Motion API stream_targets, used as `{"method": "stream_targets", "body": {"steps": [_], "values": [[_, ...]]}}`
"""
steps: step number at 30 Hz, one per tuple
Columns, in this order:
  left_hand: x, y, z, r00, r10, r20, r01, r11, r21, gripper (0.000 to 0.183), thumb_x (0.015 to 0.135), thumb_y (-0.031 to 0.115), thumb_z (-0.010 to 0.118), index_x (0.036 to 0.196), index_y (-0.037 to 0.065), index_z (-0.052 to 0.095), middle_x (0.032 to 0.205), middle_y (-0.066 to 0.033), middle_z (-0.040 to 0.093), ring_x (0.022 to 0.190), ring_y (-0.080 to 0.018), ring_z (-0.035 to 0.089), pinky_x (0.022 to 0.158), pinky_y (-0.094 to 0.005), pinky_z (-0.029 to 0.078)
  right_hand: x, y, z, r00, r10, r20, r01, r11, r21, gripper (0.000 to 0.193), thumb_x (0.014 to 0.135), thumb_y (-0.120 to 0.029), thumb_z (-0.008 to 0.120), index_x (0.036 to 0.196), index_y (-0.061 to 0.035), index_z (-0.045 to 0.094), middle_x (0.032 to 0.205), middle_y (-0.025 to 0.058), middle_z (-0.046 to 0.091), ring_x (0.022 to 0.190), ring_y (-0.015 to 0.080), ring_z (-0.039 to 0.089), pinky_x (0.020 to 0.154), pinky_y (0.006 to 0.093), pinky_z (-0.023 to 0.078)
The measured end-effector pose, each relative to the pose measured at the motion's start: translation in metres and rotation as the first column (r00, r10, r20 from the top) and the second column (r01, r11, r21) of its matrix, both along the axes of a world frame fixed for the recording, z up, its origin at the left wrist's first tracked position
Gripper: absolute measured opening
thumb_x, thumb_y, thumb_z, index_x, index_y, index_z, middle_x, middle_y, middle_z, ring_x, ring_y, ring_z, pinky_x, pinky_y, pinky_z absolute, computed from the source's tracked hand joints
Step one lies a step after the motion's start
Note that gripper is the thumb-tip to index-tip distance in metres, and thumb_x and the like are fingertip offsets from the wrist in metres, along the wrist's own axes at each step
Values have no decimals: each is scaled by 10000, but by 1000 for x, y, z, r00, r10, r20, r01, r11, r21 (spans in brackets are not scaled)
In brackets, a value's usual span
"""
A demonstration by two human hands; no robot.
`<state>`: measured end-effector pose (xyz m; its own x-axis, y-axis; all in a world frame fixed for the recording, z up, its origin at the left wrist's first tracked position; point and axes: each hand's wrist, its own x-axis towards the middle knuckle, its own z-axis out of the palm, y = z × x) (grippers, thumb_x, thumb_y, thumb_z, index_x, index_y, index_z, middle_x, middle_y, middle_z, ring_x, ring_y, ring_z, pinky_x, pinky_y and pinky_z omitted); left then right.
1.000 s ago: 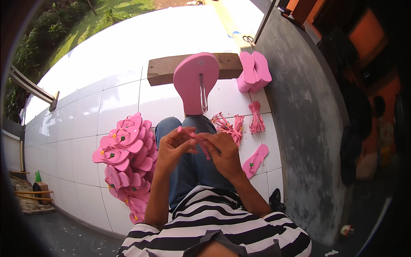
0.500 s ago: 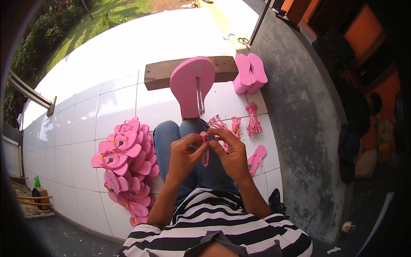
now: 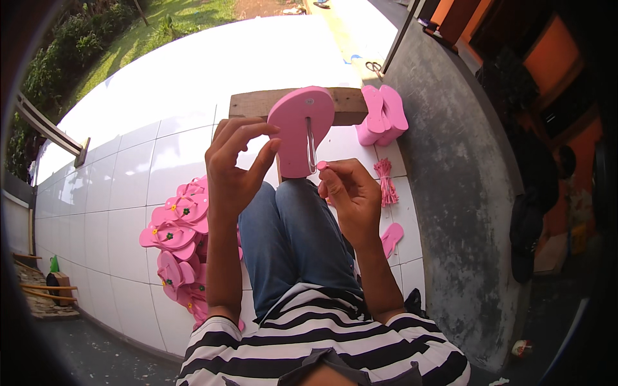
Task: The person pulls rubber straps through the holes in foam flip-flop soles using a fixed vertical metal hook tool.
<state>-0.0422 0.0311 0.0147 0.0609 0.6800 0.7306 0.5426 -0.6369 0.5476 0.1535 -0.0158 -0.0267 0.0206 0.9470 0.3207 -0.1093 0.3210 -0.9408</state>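
Observation:
A pink flip-flop sole (image 3: 293, 145) stands propped against a wooden block, its face toward me. A thin looped metal wire (image 3: 311, 148) sticks out of it. At the sole's left edge is my left hand (image 3: 235, 161), thumb and forefinger apart; whether the tips touch the edge is hard to tell. Just right of the sole's lower end, my right hand (image 3: 353, 196) pinches a pink flip-flop strap. The strap's round end (image 3: 322, 166) shows above the fingertips, close to the wire's lower end; most of the strap is hidden by the hand.
Finished pink flip-flops (image 3: 177, 225) lie heaped on the white tiles at left. Behind the sole is the wooden block (image 3: 248, 106). On the right are stacked pink soles (image 3: 386, 116), bundled straps (image 3: 386, 183), a single flip-flop (image 3: 391, 239) and scissors (image 3: 373, 67).
My hands have parted and moved forward from above my lap to the sole. The left hand has let go of the strap; the right has carried it up beside the wire.

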Motion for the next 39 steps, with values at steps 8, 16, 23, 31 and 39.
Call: {"method": "stream_targets", "body": {"steps": [8,16,23,31,39], "values": [[-5,66,19,966,-142,-216,107,981,-163,329,926,355,631,1050,71,743,956,-108,725,951,-264,656,842,-367,499,2,2,10,919,-204,338,108,953,283,133,900,-43,682,1030,-14,686,945,105,681,804,198,669,682,300,540],[4,56,20,982,-187,-34,168,937,-305,274,858,246,741,1066,67,737,848,-130,712,744,-246,683,694,-351,522,3,1,16,784,-380,490,74,842,534,98,885,-9,692,980,14,691,909,103,657,693,174,675,570,287,543],[12,55,24,980,-163,-111,121,943,-311,249,896,193,694,1062,8,708,906,-114,704,809,-180,656,750,-309,517,2,11,27,567,-518,640,-11,773,635,250,778,2,709,1027,-2,695,899,71,641,779,211,659,642,311,550],[18,5,-7,938,-337,75,344,934,-94,210,829,45,723,1030,-1,686,924,-110,686,915,-251,637,779,-341,507,16,7,14,821,-379,427,70,809,583,249,833,-68,716,1080,-46,689,1079,97,624,918,237,635,828,352,506],[34,-5,-19,888,-290,356,363,918,-159,209,877,51,697,1075,-5,658,943,-112,663,876,-193,638,766,-313,497,7,64,6,965,188,183,-241,911,335,387,943,-284,658,1229,-27,617,1350,129,510,1219,228,524,1004,370,442]]}}
